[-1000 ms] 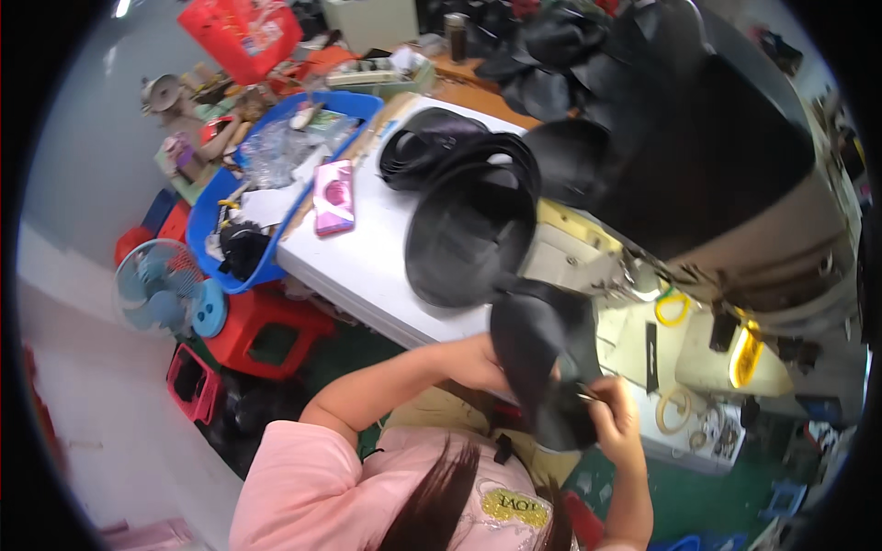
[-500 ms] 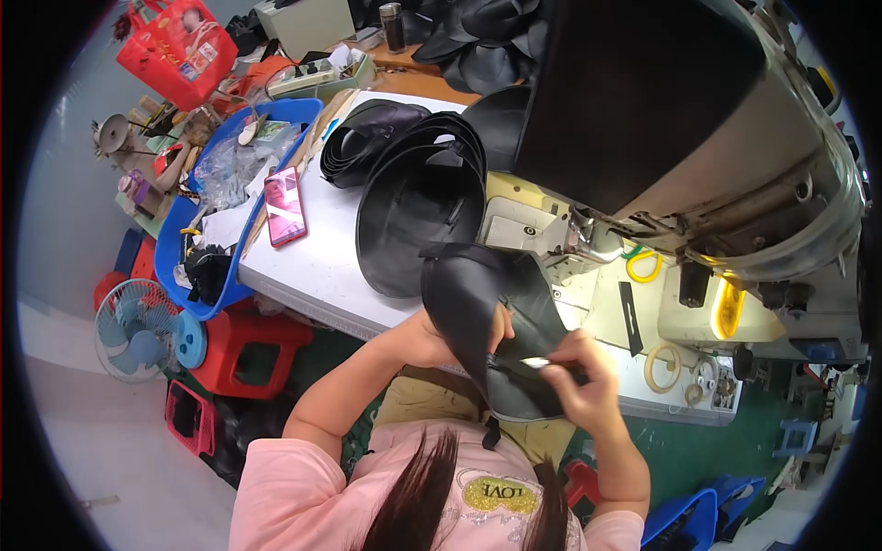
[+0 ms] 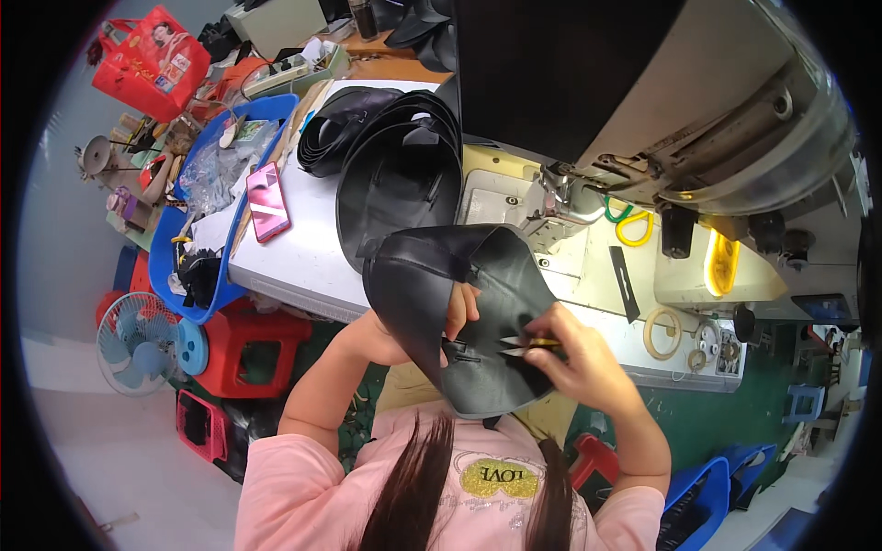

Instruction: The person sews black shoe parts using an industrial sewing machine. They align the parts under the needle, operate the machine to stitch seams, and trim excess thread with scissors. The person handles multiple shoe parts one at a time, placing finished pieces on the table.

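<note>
A: Where, the black leather-like curved panel?

B: Lifted above the lap, before the white sewing table. Left hand tucked beneath, clamped on its folded edge; right hand pinching small yellow-handled snips against it.

A: Handling?

B: Probably light, floppy, smooth; best gripped along the seam.

Smooth, faintly sheened black leather-like piece — glossy metal snips — matt white tabletop
</note>
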